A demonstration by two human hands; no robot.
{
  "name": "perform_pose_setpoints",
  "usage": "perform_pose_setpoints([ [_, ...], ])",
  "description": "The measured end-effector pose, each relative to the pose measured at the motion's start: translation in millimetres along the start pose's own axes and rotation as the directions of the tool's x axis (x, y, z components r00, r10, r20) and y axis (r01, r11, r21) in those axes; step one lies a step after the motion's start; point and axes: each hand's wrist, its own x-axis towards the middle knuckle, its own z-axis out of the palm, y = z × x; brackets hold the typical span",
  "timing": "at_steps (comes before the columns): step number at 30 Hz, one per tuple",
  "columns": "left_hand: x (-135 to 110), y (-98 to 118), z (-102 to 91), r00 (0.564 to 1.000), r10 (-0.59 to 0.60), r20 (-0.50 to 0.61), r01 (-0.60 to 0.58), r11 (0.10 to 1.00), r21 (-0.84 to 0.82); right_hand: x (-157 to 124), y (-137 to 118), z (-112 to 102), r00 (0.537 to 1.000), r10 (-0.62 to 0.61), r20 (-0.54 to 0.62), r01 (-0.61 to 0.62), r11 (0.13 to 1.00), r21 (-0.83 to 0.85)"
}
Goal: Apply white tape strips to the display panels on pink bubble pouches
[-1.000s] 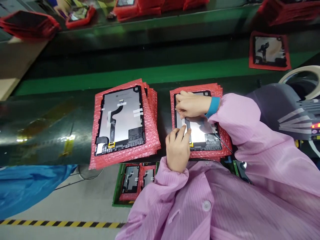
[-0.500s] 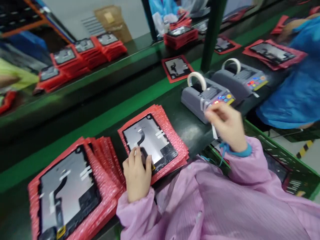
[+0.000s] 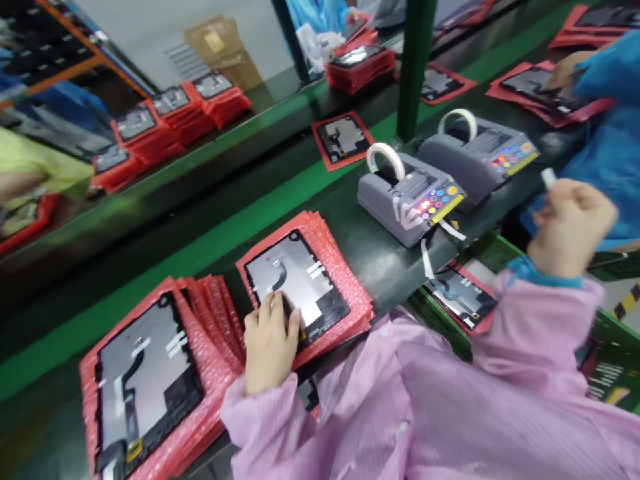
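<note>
The left hand [image 3: 271, 343] lay, fingers apart, on a flat, shiny gray panel [image 3: 303, 279] with black edges that sat on bumpy red wrap [image 3: 345, 273]. The right hand [image 3: 573, 223] pinched a white strip [image 3: 549, 177]; farther off, a round roll [image 3: 395, 159] sat in a gray machine [image 3: 383, 200].

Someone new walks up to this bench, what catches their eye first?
Probably the red bubble-wrap stack at lower left and the second stack near the centre, each topped by a silvery, dark-framed panel; the left hand rests on the second one's. Then two grey tape dispensers, beyond and to the right, with pale rolls and lit buttons. At far right, the raised right hand pinches a small white strip.
</note>
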Motion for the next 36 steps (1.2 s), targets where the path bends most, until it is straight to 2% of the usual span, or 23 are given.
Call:
perform_pose_setpoints([
  [1, 2, -2, -0.1, 1.000, 0.001, 0.000, -0.001, 1.000, -0.001, -14, -26, 2, 0.990, 0.040, -0.134, -0.025, 0.994, 0.109],
  [2, 5, -4, -0.2, 1.000, -0.007, 0.004, 0.007, 1.000, 0.000, -29, -51, 7, 0.998, 0.040, -0.057, -0.029, 0.985, 0.167],
  [3, 8, -5, -0.3, 1.000, -0.020, 0.011, 0.020, 1.000, 0.000, -42, -76, 16, 0.999, -0.022, 0.050, 0.010, 0.975, 0.220],
  [4, 11, -7, -0.3, 0.999, -0.035, 0.019, 0.035, 0.999, -0.004, -54, -99, 31, 0.967, -0.095, 0.235, 0.033, 0.966, 0.256],
  [5, 15, -8, -0.4, 0.998, -0.049, 0.031, 0.049, 0.999, -0.014, -65, -119, 50, 0.894, -0.171, 0.415, 0.048, 0.956, 0.290],
  [6, 18, -8, -0.5, 0.997, -0.060, 0.043, 0.061, 0.998, -0.027, -75, -135, 74, 0.791, -0.237, 0.564, 0.059, 0.947, 0.315],
  [8, 24, -7, -1.1, 0.994, -0.085, 0.068, 0.088, 0.995, -0.046, -92, -156, 131, 0.581, -0.307, 0.754, 0.078, 0.943, 0.324],
  [9, 26, -6, -1.6, 0.992, -0.099, 0.083, 0.103, 0.994, -0.044, -99, -161, 161, 0.500, -0.315, 0.807, 0.100, 0.946, 0.308],
  [10, 28, -5, -2.3, 0.989, -0.115, 0.097, 0.118, 0.992, -0.036, -107, -164, 189, 0.436, -0.312, 0.844, 0.132, 0.950, 0.283],
  [12, 32, -2, -3.7, 0.982, -0.142, 0.124, 0.145, 0.989, -0.014, -119, -162, 235, 0.338, -0.283, 0.897, 0.204, 0.953, 0.224],
  [14, 34, 0, -4.9, 0.978, -0.159, 0.137, 0.160, 0.987, -0.002, -129, -157, 263, 0.281, -0.251, 0.926, 0.258, 0.949, 0.179],
  [15, 34, 1, -5.4, 0.977, -0.163, 0.137, 0.165, 0.986, -0.001, -132, -155, 271, 0.268, -0.240, 0.933, 0.274, 0.947, 0.166],
  [17, 35, 1, -6.1, 0.976, -0.171, 0.137, 0.173, 0.985, -0.006, -139, -152, 277, 0.269, -0.227, 0.936, 0.290, 0.946, 0.147],
  [22, 37, 1, -7.3, 0.966, -0.190, 0.178, 0.202, 0.978, -0.050, -149, -151, 276, 0.334, -0.220, 0.916, 0.308, 0.945, 0.114],
  [24, 36, 1, -7.4, 0.967, -0.189, 0.173, 0.200, 0.979, -0.046, -150, -150, 277, 0.343, -0.228, 0.911, 0.319, 0.941, 0.115],
  [31, 37, 3, -9.9, 0.970, -0.187, 0.157, 0.195, 0.980, -0.032, -152, -146, 278, 0.338, -0.256, 0.906, 0.383, 0.916, 0.116],
  [36, 42, 5, -15.3, 0.959, -0.202, 0.198, 0.212, 0.977, -0.032, -156, -153, 275, 0.333, -0.264, 0.905, 0.496, 0.865, 0.070],
])
